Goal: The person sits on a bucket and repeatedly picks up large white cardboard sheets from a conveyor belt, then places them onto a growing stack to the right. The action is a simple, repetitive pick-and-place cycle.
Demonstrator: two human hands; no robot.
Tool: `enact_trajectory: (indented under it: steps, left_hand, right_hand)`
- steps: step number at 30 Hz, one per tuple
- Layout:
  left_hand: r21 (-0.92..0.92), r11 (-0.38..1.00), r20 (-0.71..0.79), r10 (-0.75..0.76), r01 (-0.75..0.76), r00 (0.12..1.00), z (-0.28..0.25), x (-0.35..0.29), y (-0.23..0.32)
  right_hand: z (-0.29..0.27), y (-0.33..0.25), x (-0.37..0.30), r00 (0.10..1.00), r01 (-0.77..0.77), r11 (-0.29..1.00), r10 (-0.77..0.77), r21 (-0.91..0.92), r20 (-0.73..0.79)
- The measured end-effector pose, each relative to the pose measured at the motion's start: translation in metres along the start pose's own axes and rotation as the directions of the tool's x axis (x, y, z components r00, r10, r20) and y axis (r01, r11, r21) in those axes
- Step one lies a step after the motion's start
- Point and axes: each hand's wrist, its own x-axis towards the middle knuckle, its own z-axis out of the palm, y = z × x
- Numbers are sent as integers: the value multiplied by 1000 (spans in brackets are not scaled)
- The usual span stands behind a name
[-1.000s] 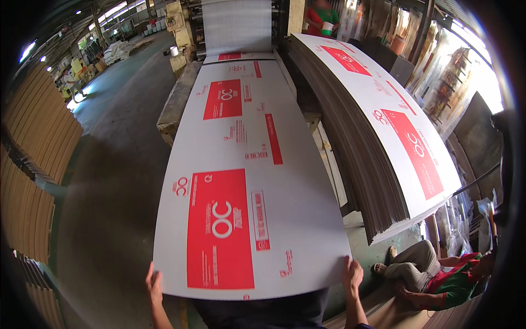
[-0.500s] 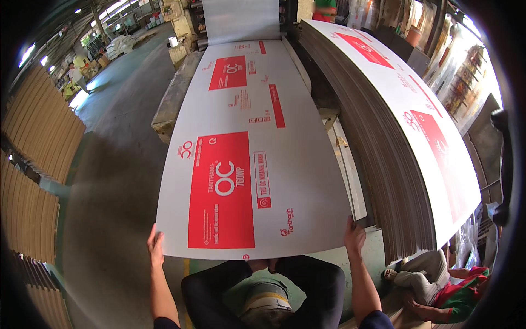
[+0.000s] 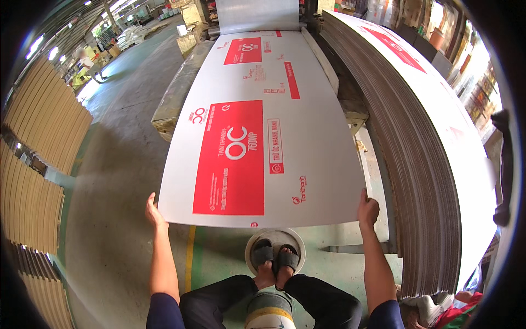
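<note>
A long white cardboard sheet [image 3: 307, 142] printed with red panels stretches away from me, its far end meeting a metal roller [image 3: 257, 15]. At its near left corner, my left hand [image 3: 155, 211] is closed on the side edge, thumb pointing up. The opposite corner is in my right hand [image 3: 369, 210], whose fingers curl round the edge. The fingertips under the sheet are hidden. Between the two hands the near edge spans above my sandalled feet [image 3: 274, 256], which rest on a round pale lid or base.
To the right rises a tall stack of similar printed sheets [image 3: 416, 164]. Brown cardboard piles [image 3: 46, 115] line the left. A worn metal side block [image 3: 183, 93] flanks the sheet. A bucket [image 3: 268, 312] is between my legs. Someone's red-and-green clothing [image 3: 457, 319] shows at lower right.
The view has shifted, so the sheet and both hands appear higher and slightly rightward. My feet have come into view. The person at lower right is now mostly out of sight.
</note>
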Motion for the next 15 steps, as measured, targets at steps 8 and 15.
enact_trajectory:
  steps: [8,15]
  left_hand:
    - [-230,973,-387,-63,-30,920,41,26,15]
    - [380,813,476,-580,440,661,-57,-129,-43]
  right_hand:
    - [-25,-57,64,966,102,992,-117,79,229]
    - [-204,-81,-83,615,788,613,-788,61,-14]
